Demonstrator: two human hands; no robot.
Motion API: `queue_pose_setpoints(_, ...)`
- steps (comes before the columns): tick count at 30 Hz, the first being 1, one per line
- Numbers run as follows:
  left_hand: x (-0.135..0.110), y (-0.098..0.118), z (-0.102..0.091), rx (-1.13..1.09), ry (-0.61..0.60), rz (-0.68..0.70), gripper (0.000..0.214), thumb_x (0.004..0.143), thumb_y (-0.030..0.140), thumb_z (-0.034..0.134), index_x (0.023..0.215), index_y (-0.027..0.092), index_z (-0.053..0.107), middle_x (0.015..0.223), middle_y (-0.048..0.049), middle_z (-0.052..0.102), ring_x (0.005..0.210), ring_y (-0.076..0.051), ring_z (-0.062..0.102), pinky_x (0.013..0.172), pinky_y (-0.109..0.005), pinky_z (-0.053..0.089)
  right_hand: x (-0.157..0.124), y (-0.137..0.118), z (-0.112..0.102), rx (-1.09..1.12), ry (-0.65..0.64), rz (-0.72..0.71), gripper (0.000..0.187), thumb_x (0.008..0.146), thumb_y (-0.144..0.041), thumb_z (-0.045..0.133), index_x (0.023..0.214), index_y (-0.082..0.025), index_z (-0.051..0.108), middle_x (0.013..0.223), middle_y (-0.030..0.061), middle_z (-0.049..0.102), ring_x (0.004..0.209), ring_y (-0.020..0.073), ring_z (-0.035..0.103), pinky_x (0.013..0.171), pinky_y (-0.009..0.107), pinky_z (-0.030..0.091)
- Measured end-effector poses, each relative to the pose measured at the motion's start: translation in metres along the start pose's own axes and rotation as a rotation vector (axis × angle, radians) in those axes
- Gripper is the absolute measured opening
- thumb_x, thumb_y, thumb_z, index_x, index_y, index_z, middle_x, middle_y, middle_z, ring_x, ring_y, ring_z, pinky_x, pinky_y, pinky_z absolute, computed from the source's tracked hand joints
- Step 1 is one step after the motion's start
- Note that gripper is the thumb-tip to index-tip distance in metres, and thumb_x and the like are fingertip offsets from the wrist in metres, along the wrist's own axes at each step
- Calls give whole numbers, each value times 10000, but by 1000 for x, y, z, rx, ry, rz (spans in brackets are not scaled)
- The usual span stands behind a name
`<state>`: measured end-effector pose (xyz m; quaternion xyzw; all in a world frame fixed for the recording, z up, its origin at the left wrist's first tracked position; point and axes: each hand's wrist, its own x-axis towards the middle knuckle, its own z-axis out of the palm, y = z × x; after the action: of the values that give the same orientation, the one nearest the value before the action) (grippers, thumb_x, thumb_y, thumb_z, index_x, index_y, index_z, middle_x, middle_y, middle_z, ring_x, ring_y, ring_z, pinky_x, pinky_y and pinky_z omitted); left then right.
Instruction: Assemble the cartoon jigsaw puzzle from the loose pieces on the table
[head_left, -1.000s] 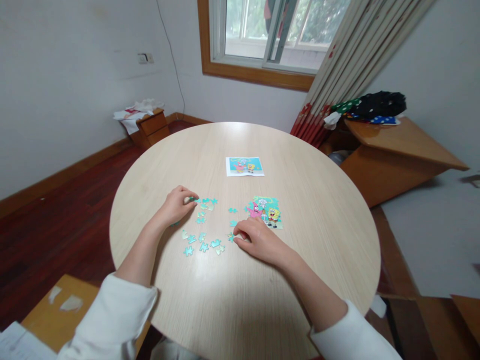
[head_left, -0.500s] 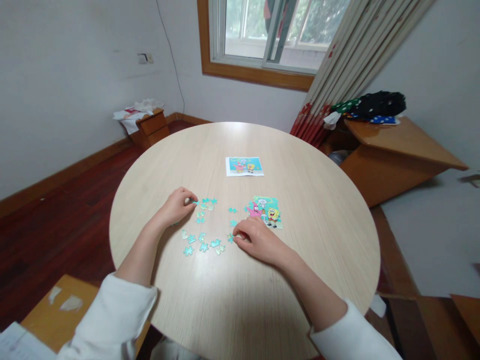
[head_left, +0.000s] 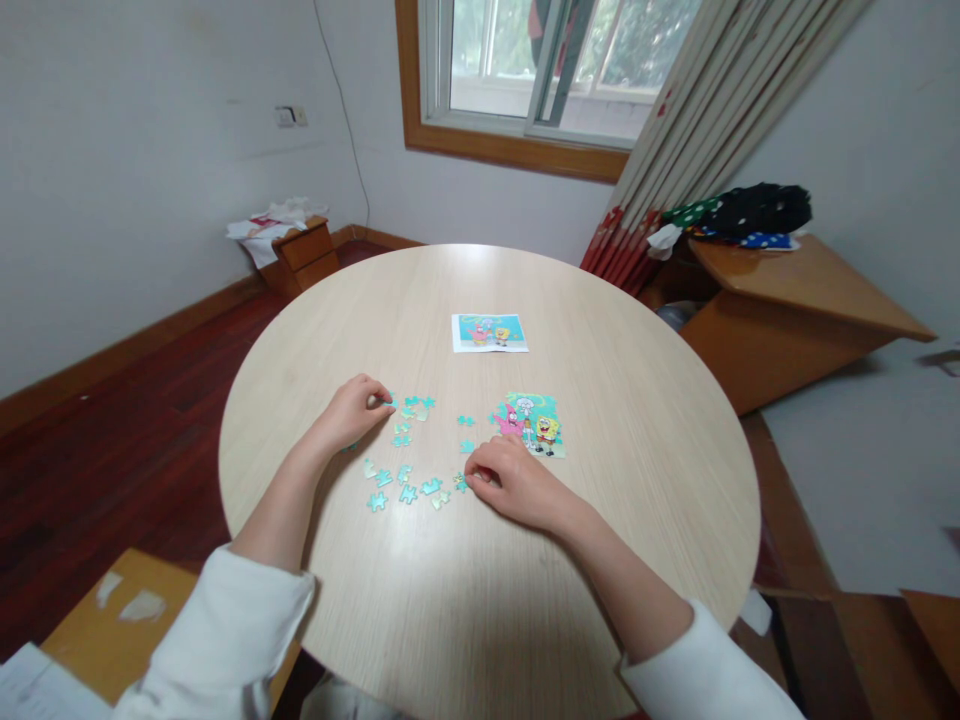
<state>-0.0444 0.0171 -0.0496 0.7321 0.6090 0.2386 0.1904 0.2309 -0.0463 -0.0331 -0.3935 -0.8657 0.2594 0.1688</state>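
On the round table lies a partly joined jigsaw puzzle (head_left: 547, 412) with a pink starfish, a pale figure and a yellow sponge. My right hand (head_left: 517, 482) rests just in front of it, thumb and fingers pinching a small teal puzzle piece (head_left: 460, 482). Left of that, my left hand (head_left: 358, 412) is closed, its fingertips on another teal puzzle piece (head_left: 392, 400). Several loose teal and pale pieces (head_left: 407, 494) lie spread between and below the hands. Two more pieces (head_left: 466, 446) sit left of the joined part. My left palm partly covers one piece.
A printed reference picture (head_left: 491, 333) lies farther back on the table (head_left: 480, 620). To the right, a wooden cabinet (head_left: 810, 290) bears a heap of dark and dotted cloth. A wooden stool or chair (head_left: 112, 620) stands at the lower left.
My right hand has shifted very slightly, together with the piece at its fingertips. My left hand stays almost still.
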Motion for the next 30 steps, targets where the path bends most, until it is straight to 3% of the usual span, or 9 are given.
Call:
queue_pose_setpoints(9,0,2,0,-9,4,-25,126,724,295,650,708,172,631,772,-26,573,744,-164,551,719,-310,445,1,2,1,-18,29,2,144,816,-82,537,746,-169,629,697,3,606,733,143,520,790,310,336)
queue_pose_setpoints(24,-2,6,-2,-10,25,-61,157,710,307,654,637,179,600,738,-28,596,706,-161,549,675,-303,442,0,13,3,-204,181,104,197,833,-105,462,814,-185,642,817,54,689,821,197,548,841,369,308)
queue_pose_setpoints(30,-1,9,-3,-26,33,-77,144,694,301,649,637,178,599,699,-22,600,683,-156,543,649,-287,424,-3,6,4,-253,69,42,288,871,-115,431,1048,-200,642,886,67,676,889,220,512,895,411,306)
